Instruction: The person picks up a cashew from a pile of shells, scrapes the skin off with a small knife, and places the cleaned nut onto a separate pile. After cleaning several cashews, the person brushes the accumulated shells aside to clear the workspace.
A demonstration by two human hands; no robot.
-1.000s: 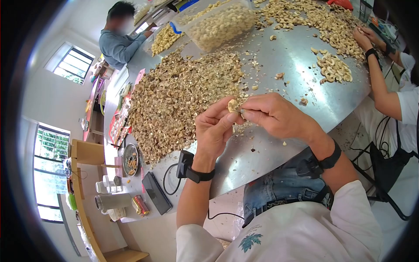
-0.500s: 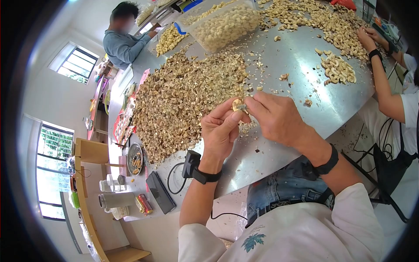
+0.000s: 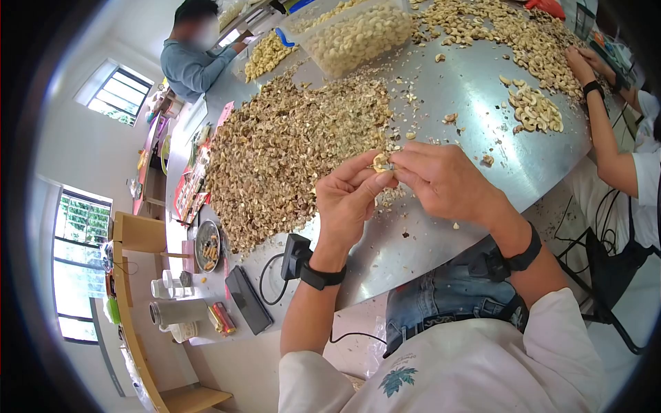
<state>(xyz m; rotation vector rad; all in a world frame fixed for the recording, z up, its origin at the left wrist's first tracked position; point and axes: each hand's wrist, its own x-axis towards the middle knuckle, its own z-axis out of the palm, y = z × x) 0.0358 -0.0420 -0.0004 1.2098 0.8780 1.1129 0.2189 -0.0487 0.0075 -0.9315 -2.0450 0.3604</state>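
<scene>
Between thumb and fingers, my left hand pinches a pale cashew nut. Close against it on the right, my right hand has its fingers pressed together around a small grey-blue piece at the nut; most of that piece is hidden. Both hands are above the metal table, beside a large heap of brown shell bits. A small pile of pale cashews lies to the right.
A clear tub of nuts stands at the back. A co-worker sits at the far left; another person's hands are over nuts at the right. A dark phone, metal dish and grey flask are at the left edge.
The view has shifted slightly. Both hands remain together at the nut, with the right fingers slightly changed in position. A small pale fragment now shows on the table below my right hand.
</scene>
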